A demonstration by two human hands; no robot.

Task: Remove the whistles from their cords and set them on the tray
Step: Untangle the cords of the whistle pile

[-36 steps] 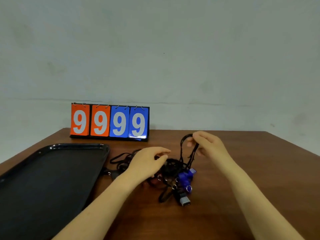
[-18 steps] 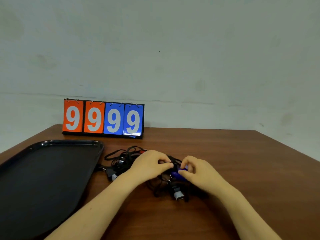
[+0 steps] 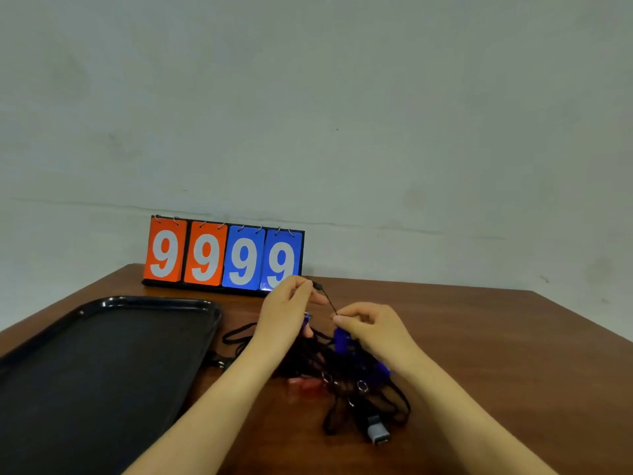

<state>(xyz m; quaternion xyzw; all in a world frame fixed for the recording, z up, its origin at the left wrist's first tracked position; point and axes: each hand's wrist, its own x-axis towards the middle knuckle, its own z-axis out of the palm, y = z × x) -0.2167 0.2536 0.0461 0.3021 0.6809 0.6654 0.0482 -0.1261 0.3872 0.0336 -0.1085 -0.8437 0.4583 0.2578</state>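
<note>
Item, nearest you: one grey whistle (image 3: 376, 431) at the near end of the tangle of black cords (image 3: 346, 368), lying on the table (image 3: 479, 354); its long axis runs toward you and a little right.

Item: one red whistle (image 3: 303, 385) under the left side of the tangle, blurred. Blue whistles show in the heap, at least two: one low on the right (image 3: 380, 370), one held up (image 3: 340, 339). An exact total cannot be counted under the cords.

Item: your right hand (image 3: 373, 332), fingers pinched on the cord just above the raised blue whistle, which hangs below the fingertips, long axis near upright.

Item: your left hand (image 3: 291, 311), fingers pinched on the other end of that one cord (image 3: 328, 301), up and left of the right hand. The cord slants taut between the two grips; the whistle sits at the right-hand end, so the right hand is the nearer for freeing it.

Item: one black tray (image 3: 44, 341), left of the tangle, no whistle on it yet.

Item, farthest: one flip scoreboard (image 3: 224, 257), four cards, each reading 9.
</note>
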